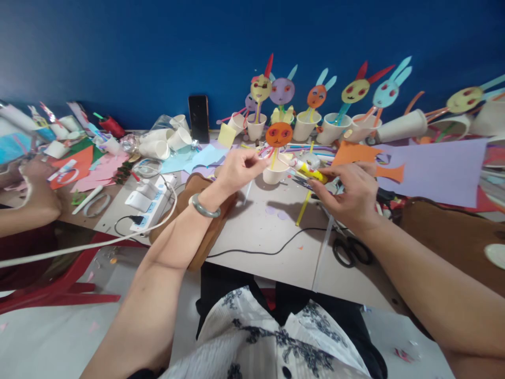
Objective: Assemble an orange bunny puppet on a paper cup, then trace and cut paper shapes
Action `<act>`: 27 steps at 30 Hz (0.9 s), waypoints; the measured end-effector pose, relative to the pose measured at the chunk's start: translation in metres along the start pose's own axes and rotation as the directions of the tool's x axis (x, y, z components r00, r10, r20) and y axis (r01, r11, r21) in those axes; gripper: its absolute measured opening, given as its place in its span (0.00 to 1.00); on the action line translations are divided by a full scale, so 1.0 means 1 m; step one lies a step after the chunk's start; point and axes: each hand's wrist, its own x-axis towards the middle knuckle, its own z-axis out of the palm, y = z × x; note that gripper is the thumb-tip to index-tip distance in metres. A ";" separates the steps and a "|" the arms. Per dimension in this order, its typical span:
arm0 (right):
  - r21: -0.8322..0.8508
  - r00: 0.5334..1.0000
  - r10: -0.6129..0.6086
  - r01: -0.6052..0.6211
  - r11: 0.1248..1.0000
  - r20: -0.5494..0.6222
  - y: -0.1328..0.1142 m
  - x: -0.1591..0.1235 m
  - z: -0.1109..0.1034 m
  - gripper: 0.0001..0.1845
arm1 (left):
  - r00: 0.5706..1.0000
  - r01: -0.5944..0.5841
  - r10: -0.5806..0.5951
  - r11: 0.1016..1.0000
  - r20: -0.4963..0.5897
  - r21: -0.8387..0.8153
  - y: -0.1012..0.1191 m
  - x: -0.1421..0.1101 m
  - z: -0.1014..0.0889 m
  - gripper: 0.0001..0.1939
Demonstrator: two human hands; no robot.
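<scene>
An orange paper rabbit face (279,135) with pale yellow ears stands on a yellow stalk in a white paper cup (275,176) in front of me. At its left, my left hand (245,169) is closed in a pinch on a thin pink strip beside the face. My right hand (349,192) is closed around a yellow tube (311,171) with a whitish, red-marked end that points toward the cup. Under this hand lie black-handled scissors (351,251), their blades partly hidden. A yellow strip (303,208) rests on the table near the cup.
Several finished paper rabbits in cups (307,126) line the blue wall. A phone (199,118) leans there. Purple paper (434,171) lies right, a white power strip (154,202) left. A black cable (268,251) crosses the table. Another person's arm (35,195) is at far left.
</scene>
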 end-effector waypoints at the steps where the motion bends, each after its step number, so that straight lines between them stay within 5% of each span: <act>1: 0.013 1.000 -0.006 0.006 1.000 -0.018 -0.001 0.000 -0.001 0.14 | 0.999 -0.041 0.043 0.994 0.020 -0.103 0.005 -0.004 0.006 0.20; 5: -0.011 0.998 -0.024 0.023 1.000 -0.057 -0.004 0.001 -0.002 0.11 | 0.981 -0.192 0.187 0.965 -0.048 -0.176 0.017 -0.018 0.023 0.14; 10: -0.025 0.994 -0.089 0.088 0.996 -0.067 -0.004 0.000 -0.002 0.10 | 0.886 -0.424 0.428 0.904 -0.178 0.061 0.013 -0.023 0.026 0.15; 18: -0.041 0.976 -0.180 0.176 0.984 -0.120 -0.007 0.000 0.001 0.12 | 0.771 -0.539 0.602 0.790 -0.205 0.294 0.013 -0.024 0.025 0.15; 24: -0.043 0.984 -0.158 0.155 0.987 -0.077 -0.006 -0.001 -0.001 0.13 | 0.833 -0.477 0.540 0.809 -0.116 0.343 0.014 -0.026 0.024 0.19; 27: -0.032 0.988 -0.138 0.136 0.990 -0.063 -0.006 -0.003 -0.001 0.12 | 0.832 -0.470 0.546 0.790 -0.102 0.392 0.014 -0.027 0.025 0.21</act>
